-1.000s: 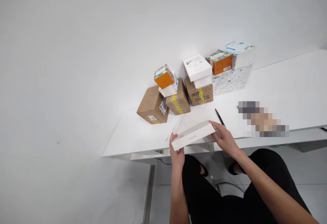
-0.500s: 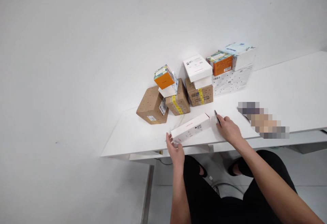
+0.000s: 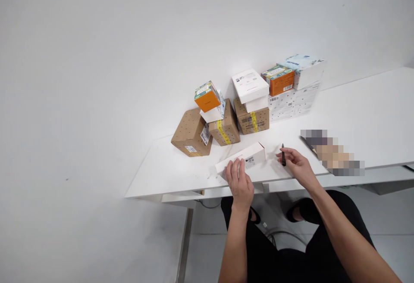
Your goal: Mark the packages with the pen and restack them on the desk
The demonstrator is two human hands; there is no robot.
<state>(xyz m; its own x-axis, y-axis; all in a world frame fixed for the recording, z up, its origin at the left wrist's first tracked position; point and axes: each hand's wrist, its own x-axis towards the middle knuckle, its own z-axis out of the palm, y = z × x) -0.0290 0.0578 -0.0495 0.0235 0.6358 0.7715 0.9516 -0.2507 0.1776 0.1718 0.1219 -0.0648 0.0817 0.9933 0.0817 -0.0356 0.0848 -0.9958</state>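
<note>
A long white box (image 3: 255, 156) with red lettering lies at a slant near the table's front edge. My left hand (image 3: 238, 181) is on its near side, fingers curved over the long edge; the thumb is mostly hidden. To the right of the box, my right hand (image 3: 297, 164) holds a dark, pen-shaped tool (image 3: 283, 156) between thumb and fingers, with its narrow end pointing away from me. The tool is apart from the box, and its exact kind is too small to make out.
Behind are brown cartons (image 3: 192, 132), orange boxes (image 3: 207, 97), a white flat box (image 3: 250, 85) and a white dotted parcel (image 3: 294, 102), stacked along the wall. A pixelated flat item (image 3: 333, 151) lies on the white table (image 3: 365, 119) at the right.
My left hand has moved from the white box's left end onto its near side. My right hand has shifted slightly right, and the tool now points more directly away from me.
</note>
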